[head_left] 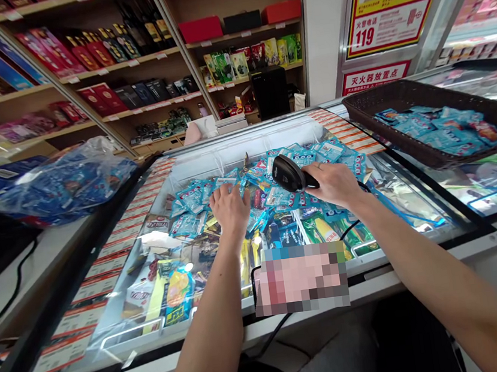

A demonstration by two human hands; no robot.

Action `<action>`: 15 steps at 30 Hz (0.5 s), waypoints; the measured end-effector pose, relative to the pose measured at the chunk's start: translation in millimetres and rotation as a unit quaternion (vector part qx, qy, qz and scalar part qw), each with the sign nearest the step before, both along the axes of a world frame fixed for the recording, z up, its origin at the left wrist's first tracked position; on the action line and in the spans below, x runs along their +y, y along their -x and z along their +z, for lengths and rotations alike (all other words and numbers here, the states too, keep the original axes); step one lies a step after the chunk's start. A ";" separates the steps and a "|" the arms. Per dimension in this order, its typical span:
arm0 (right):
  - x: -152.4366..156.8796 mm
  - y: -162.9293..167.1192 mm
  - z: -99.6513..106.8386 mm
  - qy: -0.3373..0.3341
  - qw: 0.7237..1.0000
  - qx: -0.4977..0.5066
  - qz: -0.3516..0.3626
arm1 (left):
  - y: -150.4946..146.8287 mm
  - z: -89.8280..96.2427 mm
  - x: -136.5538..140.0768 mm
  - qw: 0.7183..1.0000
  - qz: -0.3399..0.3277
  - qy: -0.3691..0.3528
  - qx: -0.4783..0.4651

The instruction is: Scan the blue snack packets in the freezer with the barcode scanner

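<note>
My right hand is closed around the handle of a black handheld barcode scanner, its head pointing left over the packets. A black cable runs from it toward the front edge. My left hand rests palm down at the near side of the pile, thumb apart from the fingers, its fingertips touching or just above the packets; nothing shows in its grasp. Small blue snack packets lie spread in a heap on the glass top of a chest freezer. Ice-cream packages are visible beneath the glass.
A brown woven basket with more blue packets stands on the right. On the left lies a clear plastic bag full of blue packets. A pixelated rectangular object is at the front edge. Stocked shelves stand behind.
</note>
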State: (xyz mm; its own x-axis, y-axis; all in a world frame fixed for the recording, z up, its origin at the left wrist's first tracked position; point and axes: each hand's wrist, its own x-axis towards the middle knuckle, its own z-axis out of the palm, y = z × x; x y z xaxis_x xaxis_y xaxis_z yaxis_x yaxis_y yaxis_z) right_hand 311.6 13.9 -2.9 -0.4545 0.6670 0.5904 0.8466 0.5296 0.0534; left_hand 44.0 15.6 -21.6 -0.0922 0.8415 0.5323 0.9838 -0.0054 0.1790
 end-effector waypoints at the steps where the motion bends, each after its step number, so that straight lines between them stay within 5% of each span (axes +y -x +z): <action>1: 0.2 0.1 0.0 0.000 1.000 0.000 0.000 | -3.5 1.5 -0.3 1.000 -0.005 0.010 -0.012; 7: 0.6 0.5 -0.6 -0.002 1.000 -0.003 -0.004 | -31.0 4.4 -8.7 0.991 -0.076 0.108 -0.036; 15: 0.3 0.8 -0.8 0.010 1.000 -0.003 0.001 | -41.4 -1.5 -10.2 0.984 -0.094 0.153 -0.022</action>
State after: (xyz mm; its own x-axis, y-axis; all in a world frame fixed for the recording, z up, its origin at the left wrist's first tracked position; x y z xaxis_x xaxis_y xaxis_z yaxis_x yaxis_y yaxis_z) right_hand 310.8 14.2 -3.7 -0.4593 0.6776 0.5744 0.8451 0.5325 0.0476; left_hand 85.4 5.4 -23.2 0.0630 0.9659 0.2511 0.9618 -0.1259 0.2429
